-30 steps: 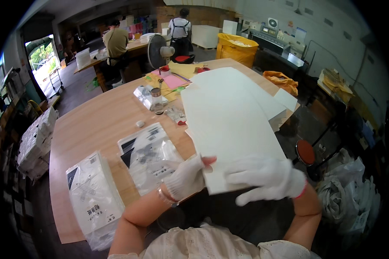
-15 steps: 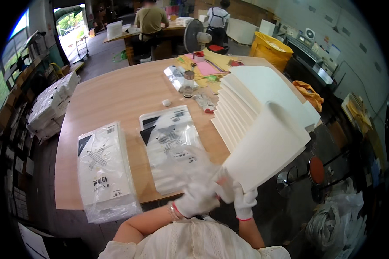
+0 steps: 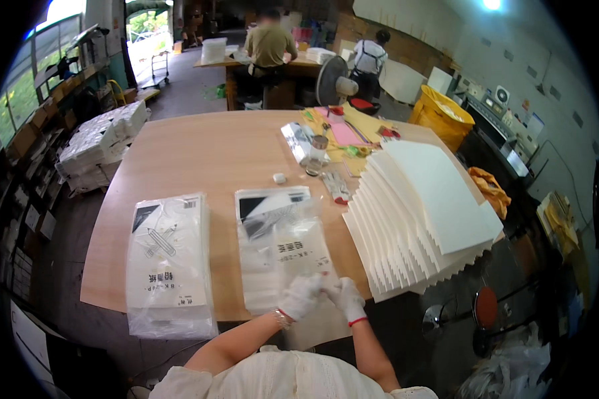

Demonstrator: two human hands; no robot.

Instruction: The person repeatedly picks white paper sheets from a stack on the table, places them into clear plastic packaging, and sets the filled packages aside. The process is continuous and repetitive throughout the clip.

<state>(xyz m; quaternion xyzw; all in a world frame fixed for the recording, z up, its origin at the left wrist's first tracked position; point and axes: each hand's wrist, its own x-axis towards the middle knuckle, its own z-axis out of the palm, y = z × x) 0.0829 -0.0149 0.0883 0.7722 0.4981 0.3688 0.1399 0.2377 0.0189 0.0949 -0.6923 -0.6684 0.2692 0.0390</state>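
Observation:
At the table's front edge, a batch of cream paper sheets (image 3: pixel 316 326) lies partly inside a clear printed plastic bag (image 3: pixel 299 246), its lower end sticking out toward me. My left hand (image 3: pixel 301 297), in a white glove, is closed at the bag's near end. Beside it my right hand (image 3: pixel 346 300), gloved too, is closed on the sheets' right edge; its fingertips are partly hidden. Beneath lies a pile of flat printed bags (image 3: pixel 256 279). Left of it is a stack of filled packs (image 3: pixel 166 256) with a crossed-pencil print. A fanned stack of paper (image 3: pixel 412 219) stands to the right.
Beyond the bags lie a small white object (image 3: pixel 279 178), a spare glove (image 3: pixel 336 186), a glass jar (image 3: pixel 317 156) and yellow and pink papers (image 3: pixel 346 133). A fan (image 3: pixel 331 81) stands behind the table (image 3: pixel 199 153). Two people work farther back. A red stool (image 3: pixel 486 307) stands at right.
The curled batch of sheets has come down from the right-hand stack and is now partly in the bag. Both hands have moved slightly, and the view has shifted.

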